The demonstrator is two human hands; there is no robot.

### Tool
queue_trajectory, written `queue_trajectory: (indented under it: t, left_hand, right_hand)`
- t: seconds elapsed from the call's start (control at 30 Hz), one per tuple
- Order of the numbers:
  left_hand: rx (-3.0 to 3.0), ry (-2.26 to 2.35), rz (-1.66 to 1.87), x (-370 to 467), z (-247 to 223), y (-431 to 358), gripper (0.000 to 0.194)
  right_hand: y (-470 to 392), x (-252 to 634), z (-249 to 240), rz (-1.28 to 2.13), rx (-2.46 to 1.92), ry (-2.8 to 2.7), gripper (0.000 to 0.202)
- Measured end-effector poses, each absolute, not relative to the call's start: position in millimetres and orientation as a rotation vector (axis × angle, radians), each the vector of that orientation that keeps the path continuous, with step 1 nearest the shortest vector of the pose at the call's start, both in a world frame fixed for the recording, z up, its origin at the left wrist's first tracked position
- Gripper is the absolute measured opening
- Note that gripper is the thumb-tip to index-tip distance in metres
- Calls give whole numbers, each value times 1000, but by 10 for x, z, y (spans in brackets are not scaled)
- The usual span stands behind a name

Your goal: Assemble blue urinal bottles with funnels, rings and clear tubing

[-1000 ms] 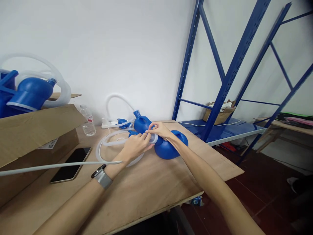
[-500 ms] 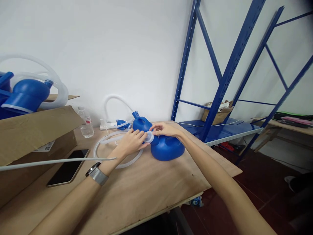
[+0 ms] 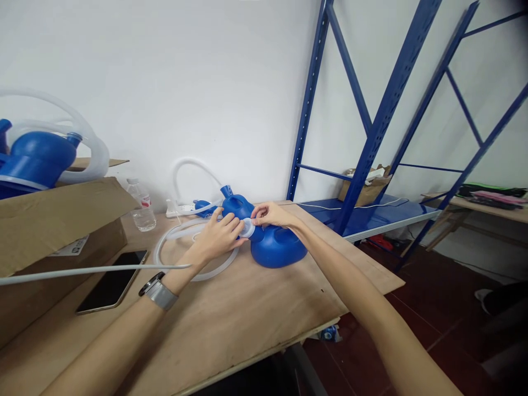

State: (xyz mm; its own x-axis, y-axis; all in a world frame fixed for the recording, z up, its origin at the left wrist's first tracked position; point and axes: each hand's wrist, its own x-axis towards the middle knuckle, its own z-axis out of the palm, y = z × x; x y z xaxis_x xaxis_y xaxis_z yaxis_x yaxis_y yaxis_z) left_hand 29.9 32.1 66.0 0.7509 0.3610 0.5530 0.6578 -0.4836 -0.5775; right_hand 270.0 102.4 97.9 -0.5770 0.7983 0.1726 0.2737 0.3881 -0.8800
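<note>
Left hand (image 3: pixel 221 235): my fingers were bent over the left side of the pale cap (image 3: pixel 247 227), thumb below it, the grip partly closed with the cap held between.
Right hand (image 3: pixel 269 215): I had thumb and fingertips pinched together at the cap's right edge; whether anything thin lay between them I could not tell.
Cap: it sat between my two hands, above the table (image 3: pixel 264 313), right at the mouth of the front jug; I could not tell how firmly it was seated.
Front jug (image 3: pixel 278 248): blue, it lay on the table just below my right hand, its neck pointing left toward the cap.
Back jug (image 3: pixel 238 205): also blue, it was just behind my hands, its neck tilted up toward the wall.
Hose (image 3: pixel 210 274): pale tubing lay looped on the tabletop, passing behind my left hand.
Power strip (image 3: pixel 172 209): white, it lay near the wall, left of the back jug.
Watch (image 3: pixel 159 291): I wore it on my left wrist, near the tip of a grey cable (image 3: pixel 103 269).
Phone (image 3: pixel 112 280): it lay flat, dark screen up, beside the cardboard box (image 3: pixel 74 214).
Water bottle (image 3: pixel 142 206): clear, it stood upright behind the phone.
Shelf (image 3: pixel 367 223): blue, it stood beyond the table to my right.
</note>
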Motion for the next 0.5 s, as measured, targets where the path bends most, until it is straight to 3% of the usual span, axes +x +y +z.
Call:
queue_trajectory:
  t: [0.27,0.5]
  left_hand:
    - [-2201,-825,-497,294,664,297,33]
    - [-2136,-789,-412,304,554,296,38]
  right_hand:
    - [1108,2728,835,911,-903,-2002,52]
    - [1106,2749,875,1108,-778,-2205,89]
